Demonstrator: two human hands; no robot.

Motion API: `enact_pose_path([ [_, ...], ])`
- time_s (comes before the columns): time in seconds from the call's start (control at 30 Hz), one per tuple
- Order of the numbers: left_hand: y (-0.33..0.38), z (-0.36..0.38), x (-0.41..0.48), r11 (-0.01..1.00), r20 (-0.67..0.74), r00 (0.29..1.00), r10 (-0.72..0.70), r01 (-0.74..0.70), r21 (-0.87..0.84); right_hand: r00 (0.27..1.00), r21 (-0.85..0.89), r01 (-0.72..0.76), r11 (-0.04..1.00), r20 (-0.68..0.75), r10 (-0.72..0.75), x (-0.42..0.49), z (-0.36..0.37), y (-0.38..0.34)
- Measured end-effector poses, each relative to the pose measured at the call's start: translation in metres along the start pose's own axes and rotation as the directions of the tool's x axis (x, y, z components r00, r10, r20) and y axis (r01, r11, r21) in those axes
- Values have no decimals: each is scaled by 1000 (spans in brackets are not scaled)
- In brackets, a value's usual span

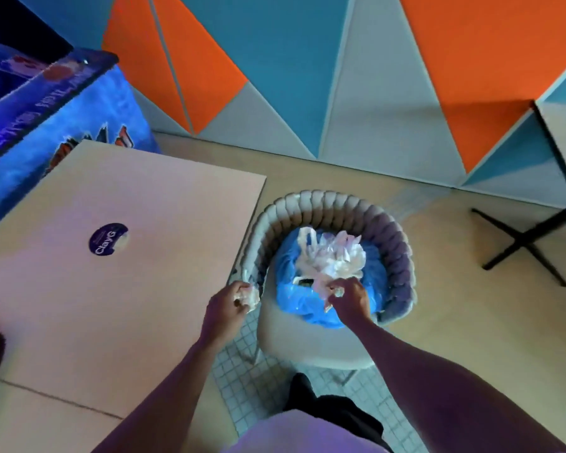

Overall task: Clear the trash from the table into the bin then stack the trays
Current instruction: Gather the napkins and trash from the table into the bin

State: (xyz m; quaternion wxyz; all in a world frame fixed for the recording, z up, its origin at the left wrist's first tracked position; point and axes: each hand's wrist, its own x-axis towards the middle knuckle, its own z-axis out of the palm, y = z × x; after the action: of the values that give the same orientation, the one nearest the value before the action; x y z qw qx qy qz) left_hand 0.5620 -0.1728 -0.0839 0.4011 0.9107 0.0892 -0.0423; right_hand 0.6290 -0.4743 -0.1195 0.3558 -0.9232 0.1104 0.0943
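A blue bin bag [294,299] sits on the seat of a padded chair [311,341] beside the table [118,256]. White crumpled plastic trash [334,256] lies on top of the bag. My right hand [350,299] is over the bag and pinches a piece of that white trash. My left hand [229,305] hovers at the table's right edge, next to the chair, and grips a small crumpled white wad [250,297]. No trays show in this view.
A round dark sticker [108,239] lies on the tabletop. A blue printed display [46,125] stands behind the table at the left. Another table's black cross base [523,240] stands on the floor at the right. The wall has orange, blue and grey panels.
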Motion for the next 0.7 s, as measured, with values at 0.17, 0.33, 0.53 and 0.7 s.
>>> enact_pose_path([
  [0.17, 72, 61, 75, 999, 88, 995, 36, -37, 10, 992, 39, -50, 998, -111, 54, 59, -55, 33],
  [0.33, 105, 111, 137, 1000, 137, 991, -10, 12, -13, 975, 100, -101, 990, -187, 119, 107, -66, 44],
  [0.53, 87, 159, 185, 988, 166, 975, -148, 152, -13, 971, 111, -165, 980, -155, 181, 145, -41, 61],
  [0.7, 79, 179, 200, 947, 287, 915, -283, 314, -67, 986, 78, -138, 987, -83, 144, 161, -26, 70],
])
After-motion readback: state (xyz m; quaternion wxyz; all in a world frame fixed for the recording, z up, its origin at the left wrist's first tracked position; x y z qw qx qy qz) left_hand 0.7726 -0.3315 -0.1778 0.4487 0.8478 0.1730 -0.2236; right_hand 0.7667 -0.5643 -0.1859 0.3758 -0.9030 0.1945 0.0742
